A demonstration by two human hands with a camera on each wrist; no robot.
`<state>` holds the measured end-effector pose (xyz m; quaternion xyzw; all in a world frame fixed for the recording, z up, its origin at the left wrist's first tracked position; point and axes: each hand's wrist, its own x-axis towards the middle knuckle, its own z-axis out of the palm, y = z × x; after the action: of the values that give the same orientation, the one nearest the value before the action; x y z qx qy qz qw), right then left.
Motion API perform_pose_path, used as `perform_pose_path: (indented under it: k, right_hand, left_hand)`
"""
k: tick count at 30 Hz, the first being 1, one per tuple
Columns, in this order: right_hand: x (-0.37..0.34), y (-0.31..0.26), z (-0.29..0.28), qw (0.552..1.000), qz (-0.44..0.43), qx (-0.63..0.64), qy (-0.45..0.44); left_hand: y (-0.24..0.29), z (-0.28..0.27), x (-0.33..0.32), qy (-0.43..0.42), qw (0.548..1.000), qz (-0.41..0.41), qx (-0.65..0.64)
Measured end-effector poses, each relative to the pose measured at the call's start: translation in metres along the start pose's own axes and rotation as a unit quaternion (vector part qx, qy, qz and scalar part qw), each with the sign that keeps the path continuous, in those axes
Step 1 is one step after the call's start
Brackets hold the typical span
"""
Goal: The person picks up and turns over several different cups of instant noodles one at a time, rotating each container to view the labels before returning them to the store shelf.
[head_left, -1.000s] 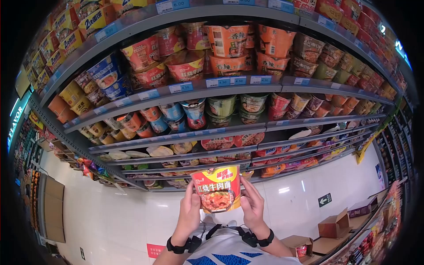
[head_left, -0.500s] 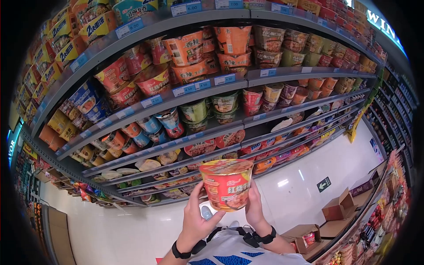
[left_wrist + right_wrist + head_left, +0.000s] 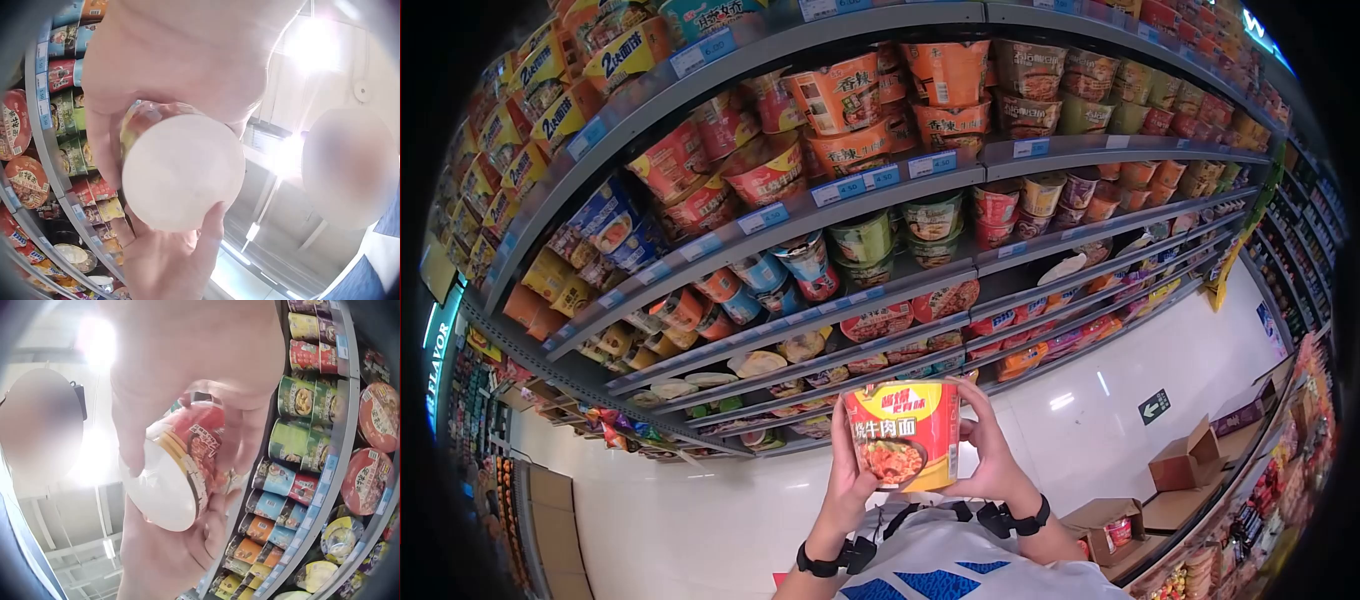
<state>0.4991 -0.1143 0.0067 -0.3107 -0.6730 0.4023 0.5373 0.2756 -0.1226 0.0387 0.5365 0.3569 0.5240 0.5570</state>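
A red and yellow noodle cup (image 3: 905, 436) is held upright before the chest, its printed side facing the head camera. The left hand (image 3: 847, 485) grips the cup's left side. On the other side the right hand (image 3: 992, 455) holds it, fingers round the wall near the rim and thumb low. Both wrist views show the white round base (image 3: 182, 172) of the cup. In the right wrist view the red printed wall of the cup (image 3: 201, 447) is seen between the two hands.
Shelves (image 3: 980, 272) of stacked noodle cups and bowls span the view ahead. Open cardboard boxes (image 3: 1186, 456) stand at the lower right, beside a rack of packets. White floor (image 3: 670, 520) lies below, with a green arrow sign (image 3: 1154, 407).
The cup has been turned in the hands, from its large picture to another side and back to a picture side. The right hand's fingers have shifted round it, and the head view has swung.
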Motion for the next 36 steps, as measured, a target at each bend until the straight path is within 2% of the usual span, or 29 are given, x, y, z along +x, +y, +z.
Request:
perform_pose_path:
  k: [1,3,5,7,9,12,14,15,17,19,21,23,24,25,27,28,29,31,33,35,36]
  right_hand:
    - [0.001,0.002,0.000,1.000,0.000,0.002,0.000]
    - [0.004,0.004,0.001,0.980,0.145,0.128,0.036]
    - [0.014,0.001,0.006,0.978,0.123,0.158,0.057]
    - [0.018,-0.004,0.007,0.903,0.313,0.286,0.065]
    - [0.018,0.004,0.012,0.908,0.312,0.277,0.047]
    - [0.021,0.018,0.017,0.898,0.303,0.308,0.078]
    - [0.026,0.038,0.019,0.961,0.126,0.224,0.099]
    - [0.030,0.031,0.019,0.963,0.124,0.221,0.094]
    - [0.041,0.012,0.023,0.986,0.069,0.102,0.115]
    - [0.043,0.018,0.027,0.991,0.061,0.067,0.101]
    - [0.054,0.019,0.028,0.992,-0.063,-0.088,0.061]
    - [0.064,0.002,0.038,0.993,-0.062,-0.077,0.066]
    - [0.069,-0.005,0.041,0.986,-0.093,-0.136,0.014]
    - [0.074,-0.012,0.045,0.972,-0.124,-0.194,-0.039]
    - [0.085,-0.028,0.056,0.955,-0.157,-0.239,-0.080]
    - [0.089,-0.030,0.060,0.954,-0.160,-0.235,-0.094]
    - [0.092,-0.029,0.063,0.954,-0.162,-0.230,-0.108]
    - [0.107,-0.031,0.066,0.939,-0.208,-0.236,-0.138]
    - [0.121,-0.036,0.075,0.949,-0.200,-0.224,-0.099]
    - [0.131,-0.015,0.082,0.951,-0.212,-0.211,-0.078]
    - [0.139,-0.014,0.088,0.961,-0.170,-0.216,-0.032]
  left_hand:
    - [-0.005,-0.004,-0.001,-0.010,1.000,0.003,-0.007]
    - [-0.008,-0.011,-0.003,0.006,1.000,0.005,-0.001]
    - [-0.003,-0.022,-0.004,-0.002,0.998,-0.066,0.013]
    - [-0.002,-0.019,-0.002,0.027,0.998,-0.051,0.028]
    - [0.007,-0.018,0.001,0.041,0.978,-0.108,0.173]
    - [0.001,-0.025,0.006,0.040,0.983,-0.068,0.165]
    - [-0.010,-0.033,0.009,0.024,0.989,-0.046,0.138]
    - [-0.014,-0.035,0.013,0.011,0.994,-0.022,0.109]
    - [-0.007,-0.034,0.020,-0.008,0.998,-0.026,0.057]
    - [-0.008,-0.037,0.025,-0.026,0.998,-0.047,-0.040]
    - [-0.010,-0.044,0.031,-0.024,0.997,-0.046,-0.050]
    - [-0.034,-0.064,0.037,-0.018,0.996,-0.056,-0.068]
    - [-0.059,-0.070,0.038,0.020,0.994,-0.048,-0.098]
    - [-0.059,-0.075,0.042,0.025,0.994,-0.038,-0.104]
    - [-0.058,-0.086,0.058,-0.004,0.948,-0.079,-0.308]
    - [-0.056,-0.090,0.066,0.008,0.930,-0.103,-0.353]
    - [-0.052,-0.095,0.073,0.009,0.928,-0.090,-0.361]
    - [-0.041,-0.108,0.085,-0.011,0.927,-0.130,-0.351]
    - [-0.041,-0.118,0.096,-0.012,0.931,-0.120,-0.344]
    - [-0.058,-0.131,0.105,-0.073,0.944,-0.033,-0.321]
    - [-0.058,-0.137,0.112,-0.090,0.954,-0.019,-0.284]
